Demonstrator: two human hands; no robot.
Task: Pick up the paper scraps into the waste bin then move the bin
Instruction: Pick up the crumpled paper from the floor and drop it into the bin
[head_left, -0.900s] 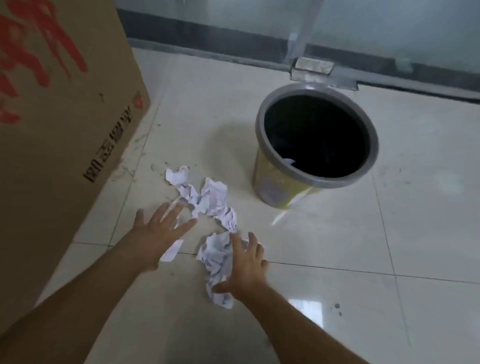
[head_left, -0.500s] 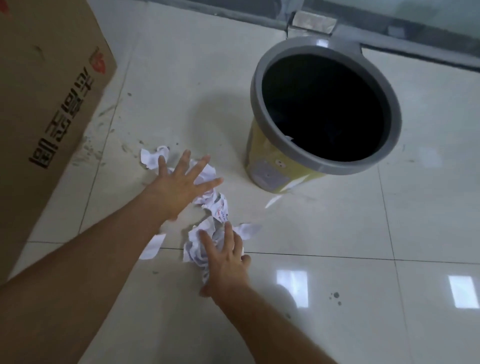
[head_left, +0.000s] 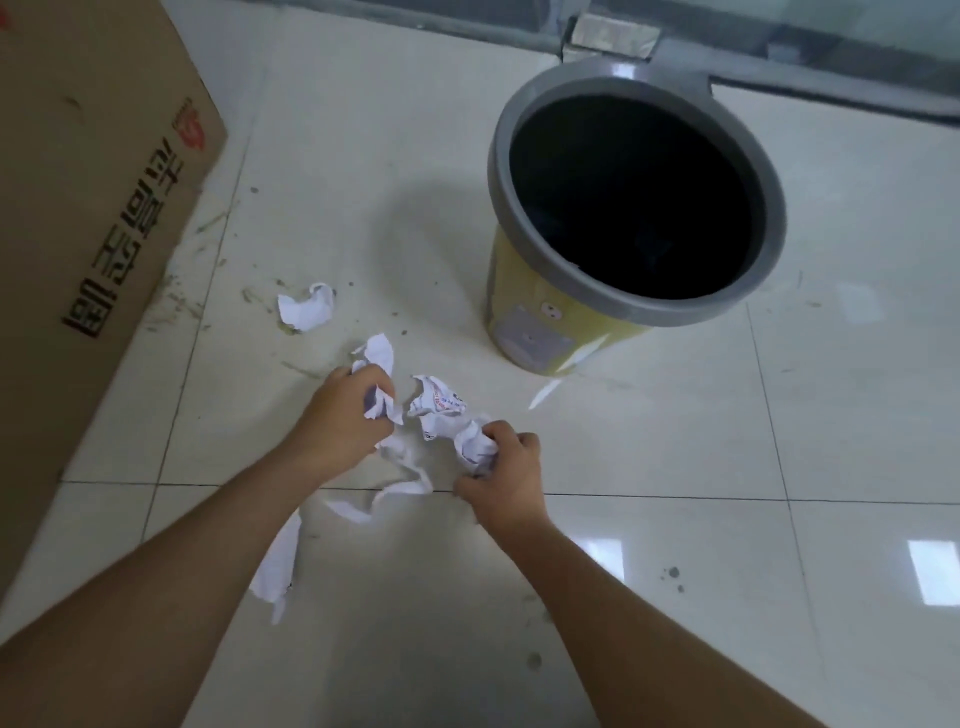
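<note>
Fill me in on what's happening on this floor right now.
A person is clearing crumpled paper off the tiled floor. The left hand is closed on a wad of scraps, and the right hand is closed on another wad. One loose scrap lies apart near the cardboard box, and a flat strip lies by the left forearm. The grey-rimmed waste bin stands upright just beyond, its inside too dark to see clearly.

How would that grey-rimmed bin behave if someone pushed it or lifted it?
The bin looks like thin plastic and nearly empty inside, so it is probably light to lift. It narrows below its wide rim, so a push near the top might tip it. On the glossy tile floor it would likely slide easily.
</note>
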